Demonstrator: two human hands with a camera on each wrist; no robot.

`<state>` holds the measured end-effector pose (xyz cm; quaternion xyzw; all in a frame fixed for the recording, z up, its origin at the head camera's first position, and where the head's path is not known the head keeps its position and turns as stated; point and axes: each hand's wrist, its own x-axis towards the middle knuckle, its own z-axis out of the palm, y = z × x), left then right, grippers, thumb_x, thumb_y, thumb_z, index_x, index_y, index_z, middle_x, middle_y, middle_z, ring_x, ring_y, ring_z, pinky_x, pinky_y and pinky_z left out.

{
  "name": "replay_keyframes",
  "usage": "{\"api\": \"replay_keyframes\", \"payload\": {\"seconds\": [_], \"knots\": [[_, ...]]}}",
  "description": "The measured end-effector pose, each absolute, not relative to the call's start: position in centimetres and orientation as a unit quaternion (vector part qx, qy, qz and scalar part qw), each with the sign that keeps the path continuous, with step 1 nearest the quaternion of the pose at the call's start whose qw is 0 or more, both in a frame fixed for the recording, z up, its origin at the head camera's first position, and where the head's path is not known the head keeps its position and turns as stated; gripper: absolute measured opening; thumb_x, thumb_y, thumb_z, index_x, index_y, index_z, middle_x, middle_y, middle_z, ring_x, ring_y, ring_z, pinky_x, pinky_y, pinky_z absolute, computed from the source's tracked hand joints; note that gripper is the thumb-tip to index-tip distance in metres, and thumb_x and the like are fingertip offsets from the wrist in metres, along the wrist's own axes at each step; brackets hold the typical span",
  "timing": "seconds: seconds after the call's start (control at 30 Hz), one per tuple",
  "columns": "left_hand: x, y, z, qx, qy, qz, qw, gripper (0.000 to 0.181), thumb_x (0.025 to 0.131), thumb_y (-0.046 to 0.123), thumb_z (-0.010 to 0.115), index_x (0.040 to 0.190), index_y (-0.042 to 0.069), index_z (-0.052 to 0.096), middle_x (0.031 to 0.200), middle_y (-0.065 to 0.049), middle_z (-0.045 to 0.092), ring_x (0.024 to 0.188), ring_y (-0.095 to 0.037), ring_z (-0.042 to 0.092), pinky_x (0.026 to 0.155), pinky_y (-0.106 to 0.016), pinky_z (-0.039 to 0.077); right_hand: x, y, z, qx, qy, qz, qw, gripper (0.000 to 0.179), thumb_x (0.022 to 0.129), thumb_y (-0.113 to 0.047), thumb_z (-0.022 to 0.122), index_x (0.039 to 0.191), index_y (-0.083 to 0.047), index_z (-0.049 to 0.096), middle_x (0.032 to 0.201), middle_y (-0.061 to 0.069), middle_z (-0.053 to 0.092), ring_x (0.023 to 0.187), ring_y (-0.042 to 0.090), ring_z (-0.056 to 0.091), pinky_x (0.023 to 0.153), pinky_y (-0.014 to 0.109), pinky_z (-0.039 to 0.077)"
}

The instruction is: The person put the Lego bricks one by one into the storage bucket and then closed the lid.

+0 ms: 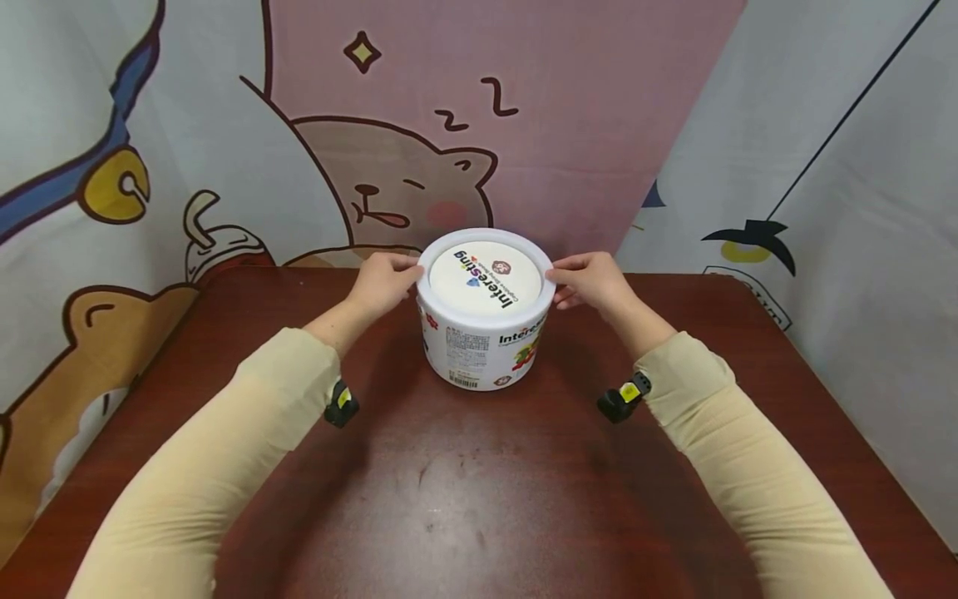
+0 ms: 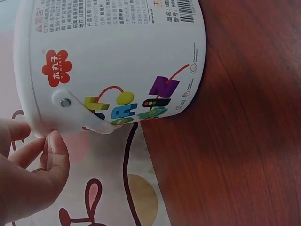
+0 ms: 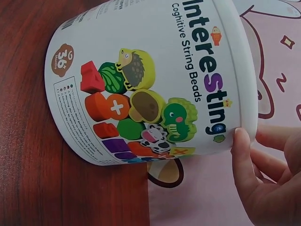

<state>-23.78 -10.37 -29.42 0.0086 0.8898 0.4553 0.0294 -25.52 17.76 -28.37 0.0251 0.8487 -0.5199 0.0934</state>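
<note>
A white round bucket [image 1: 467, 362] of string beads stands upright at the back of the table, its white lid [image 1: 485, 287] on top. Coloured beads and the word "Interesting" are printed on its wall. At the lid's left edge, my left hand [image 1: 380, 287] pinches the rim between thumb and fingers. Opposite, my right hand [image 1: 595, 287] grips the right edge of the lid, the thumb [image 3: 242, 146] lying against the rim from below. In the left wrist view, a white carry handle [image 2: 91, 117] hangs from a rivet on the bucket's side. What the bucket contains is hidden.
The dark red-brown table [image 1: 479, 499] has a few small marks in front of the bucket. Behind it hangs a cloth [image 1: 584, 108] printed with cartoon bears. Dark wrist cameras [image 1: 342, 403] sit under both sleeves.
</note>
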Motion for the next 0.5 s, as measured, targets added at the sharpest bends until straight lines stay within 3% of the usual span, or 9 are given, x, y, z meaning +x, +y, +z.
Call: {"api": "replay_keyframes", "payload": {"seconds": [0.37, 0.5], "knots": [[-24.33, -10.51, -29.67, -0.006, 0.893, 0.447, 0.044, 0.039, 0.097, 0.024, 0.047, 0.129, 0.002, 0.055, 0.114, -0.018, 0.062, 0.093, -0.026, 0.059, 0.081, -0.033, 0.048, -26.02, 17.86, -28.17, 0.041, 0.808, -0.569, 0.146, 0.044, 0.092, -0.011, 0.058, 0.128, 0.012, 0.047, 0.061, -0.005, 0.060, 0.050, 0.006, 0.059, 0.055, 0.021, 0.053], [-24.38, -10.54, -29.65, -0.003, 0.889, 0.455, 0.052, 0.040, 0.098, 0.023, 0.046, 0.130, 0.001, 0.054, 0.112, -0.019, 0.062, 0.095, -0.026, 0.059, 0.086, -0.037, 0.049, -26.13, 17.95, -28.09, 0.052, 0.797, -0.580, 0.158, 0.045, 0.091, -0.009, 0.058, 0.129, 0.012, 0.045, 0.061, -0.004, 0.060, 0.049, 0.006, 0.059, 0.054, 0.020, 0.053]]}}
